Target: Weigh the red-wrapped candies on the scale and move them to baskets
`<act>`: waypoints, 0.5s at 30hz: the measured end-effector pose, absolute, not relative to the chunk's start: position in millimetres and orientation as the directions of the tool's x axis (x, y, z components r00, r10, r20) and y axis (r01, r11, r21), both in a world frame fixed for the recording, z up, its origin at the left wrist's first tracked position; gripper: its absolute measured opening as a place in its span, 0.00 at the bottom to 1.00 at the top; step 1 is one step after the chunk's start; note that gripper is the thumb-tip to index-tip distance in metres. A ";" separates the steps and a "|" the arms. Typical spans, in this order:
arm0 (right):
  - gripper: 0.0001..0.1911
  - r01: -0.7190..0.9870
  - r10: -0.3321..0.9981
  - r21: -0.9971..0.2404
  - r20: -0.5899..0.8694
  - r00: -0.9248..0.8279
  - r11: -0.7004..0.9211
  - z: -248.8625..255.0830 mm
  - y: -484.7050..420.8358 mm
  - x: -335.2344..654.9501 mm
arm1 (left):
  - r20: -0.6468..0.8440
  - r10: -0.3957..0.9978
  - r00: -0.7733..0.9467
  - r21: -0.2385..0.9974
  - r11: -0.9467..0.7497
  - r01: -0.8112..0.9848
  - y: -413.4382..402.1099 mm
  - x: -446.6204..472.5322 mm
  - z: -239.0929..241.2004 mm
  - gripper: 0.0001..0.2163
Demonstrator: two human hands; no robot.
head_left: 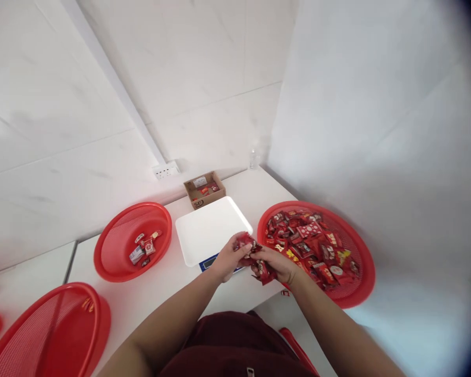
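Note:
My left hand [230,258] is closed around red-wrapped candies [243,241] in front of the scale. Close beside it, my right hand [277,263] grips more red candy packets [264,272], some hanging below its fingers. Both hands meet over the near right corner of a scale with a white tray [212,228] and a blue front panel [208,263], partly covered by my left hand. Just right of my hands, a red basket [367,267] holds many red, brown and yellow wrapped candies [310,246].
A red basket [102,256] with several packets stands left of the scale. Nearer on the left is a larger red basket [96,314]. Behind the scale sits a cardboard box [208,200] with red packets. A clear bottle [253,159] stands near the wall corner, below a socket strip [166,170].

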State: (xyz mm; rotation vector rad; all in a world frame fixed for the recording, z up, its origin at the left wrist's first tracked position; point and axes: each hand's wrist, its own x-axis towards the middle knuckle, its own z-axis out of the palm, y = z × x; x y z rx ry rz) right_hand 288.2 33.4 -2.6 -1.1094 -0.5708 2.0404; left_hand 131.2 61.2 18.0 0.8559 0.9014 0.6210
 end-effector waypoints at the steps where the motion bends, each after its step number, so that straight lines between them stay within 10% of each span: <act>1: 0.11 -0.358 0.757 -0.671 -0.525 -0.389 -0.649 -3.0 36.6 278.2 | -0.427 0.762 0.488 0.819 0.554 -0.149 61.9 126.3 18.2 0.26; 6: 0.21 -0.326 0.731 -0.657 -0.570 -0.374 -0.680 -5.9 62.2 249.3 | -0.538 0.803 0.256 0.705 0.595 -0.386 66.3 84.8 16.6 0.14; 15: 0.05 -0.724 0.759 -0.547 -0.649 0.050 -0.420 -14.1 138.3 213.9 | -0.687 0.726 0.045 0.597 0.598 -0.535 57.4 32.3 14.8 0.06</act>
